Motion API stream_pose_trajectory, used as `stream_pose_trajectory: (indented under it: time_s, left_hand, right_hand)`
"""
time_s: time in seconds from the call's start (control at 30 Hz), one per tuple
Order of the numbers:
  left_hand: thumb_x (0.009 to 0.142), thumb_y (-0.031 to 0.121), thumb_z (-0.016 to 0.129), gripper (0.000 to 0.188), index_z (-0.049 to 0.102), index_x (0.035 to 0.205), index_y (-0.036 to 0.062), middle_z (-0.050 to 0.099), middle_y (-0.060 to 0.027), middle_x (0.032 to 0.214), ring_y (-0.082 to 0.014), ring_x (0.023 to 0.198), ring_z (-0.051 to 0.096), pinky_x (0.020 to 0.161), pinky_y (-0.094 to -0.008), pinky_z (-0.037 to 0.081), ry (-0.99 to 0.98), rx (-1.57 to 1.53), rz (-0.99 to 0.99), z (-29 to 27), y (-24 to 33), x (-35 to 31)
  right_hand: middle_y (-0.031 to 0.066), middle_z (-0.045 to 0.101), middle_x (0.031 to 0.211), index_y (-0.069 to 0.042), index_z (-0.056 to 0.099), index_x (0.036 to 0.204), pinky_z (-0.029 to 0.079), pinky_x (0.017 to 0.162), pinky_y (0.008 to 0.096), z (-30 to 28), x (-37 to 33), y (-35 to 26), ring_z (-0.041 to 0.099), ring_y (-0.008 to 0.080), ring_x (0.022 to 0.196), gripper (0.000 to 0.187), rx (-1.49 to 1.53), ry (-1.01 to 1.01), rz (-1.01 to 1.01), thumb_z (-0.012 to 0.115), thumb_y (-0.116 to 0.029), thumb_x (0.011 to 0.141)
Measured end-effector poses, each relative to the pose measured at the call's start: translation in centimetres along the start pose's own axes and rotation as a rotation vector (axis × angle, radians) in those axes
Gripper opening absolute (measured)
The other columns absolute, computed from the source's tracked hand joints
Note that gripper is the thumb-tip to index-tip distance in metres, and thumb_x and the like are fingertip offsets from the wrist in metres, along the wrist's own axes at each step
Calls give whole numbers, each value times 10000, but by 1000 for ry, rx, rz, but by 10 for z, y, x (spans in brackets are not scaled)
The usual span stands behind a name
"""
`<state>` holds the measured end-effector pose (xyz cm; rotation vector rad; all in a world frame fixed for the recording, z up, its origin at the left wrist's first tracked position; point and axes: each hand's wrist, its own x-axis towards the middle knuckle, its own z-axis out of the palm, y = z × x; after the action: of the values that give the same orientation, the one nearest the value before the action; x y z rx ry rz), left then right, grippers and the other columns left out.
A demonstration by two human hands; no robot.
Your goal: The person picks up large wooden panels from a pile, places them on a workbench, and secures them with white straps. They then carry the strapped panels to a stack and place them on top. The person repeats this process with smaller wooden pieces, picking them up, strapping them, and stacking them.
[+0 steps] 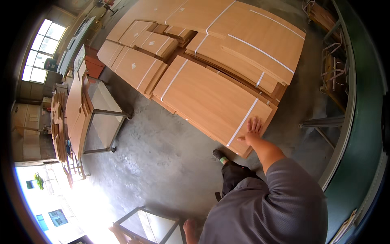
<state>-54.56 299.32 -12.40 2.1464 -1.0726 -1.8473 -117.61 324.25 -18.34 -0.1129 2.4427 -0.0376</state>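
Observation:
My right hand (252, 131) lies on the near right end of a stack of wood-coloured panels (207, 99), palm down with its fingers stretched out. Beside it, a white strap (243, 122) runs across the stack; another white strap (174, 80) crosses its far left end. Low in the picture, my left hand (189, 226) hangs near a metal-framed cart (140, 223). Its fingers are too small and hidden to read.
More strapped panel stacks (252, 36) lie behind and to the left. A wheeled cart with leaning panels (81, 110) stands on the left. A green machine or table edge (353, 162) runs along the right. Grey concrete floor (150, 150) lies between.

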Motion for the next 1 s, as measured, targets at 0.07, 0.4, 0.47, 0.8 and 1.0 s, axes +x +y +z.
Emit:
stream_pose_trajectory:
  time_s: [0.07,0.4,0.47,0.8,1.0]
  left_hand:
    - [860,173,560,262,567,1047,-11,638,-121,852,-218,710,634,535,-285,486,-86,218,13,50,77,19]
    - [935,246,520,437,468,1292,-1,637,-136,1137,-223,983,634,821,-341,485,-541,796,351,215,335,93]
    - [928,247,510,439,477,1281,-11,635,-145,1135,-233,977,637,820,-341,487,-491,735,332,215,363,112]
    - [918,245,518,414,493,1248,-4,625,-156,1128,-281,990,635,818,-396,502,-756,1365,555,64,416,334]
    - [919,257,520,418,489,1252,6,615,-165,1143,-292,1002,628,818,-414,501,-739,1498,665,20,521,447]
  right_hand:
    - [220,-225,1508,-106,-93,1488,-88,1100,562,0,-1,1,-225,429,1374,1312,-12,-25,35,661,-725,611]
    - [231,-199,1512,-76,-95,1481,-31,1115,558,5,5,-10,-223,441,1371,1386,95,27,66,797,-582,548]
    - [253,-158,1513,-65,-81,1479,29,1118,567,4,16,-23,-143,470,1381,1290,167,-29,173,776,-526,632]
    - [226,-191,1514,-104,-48,1492,111,1122,543,64,-16,-171,-83,454,1400,1089,381,-16,472,646,-524,765]
    - [239,493,1296,-8,542,1240,302,1059,448,130,-37,-305,421,395,1253,629,500,-404,166,415,-527,907]
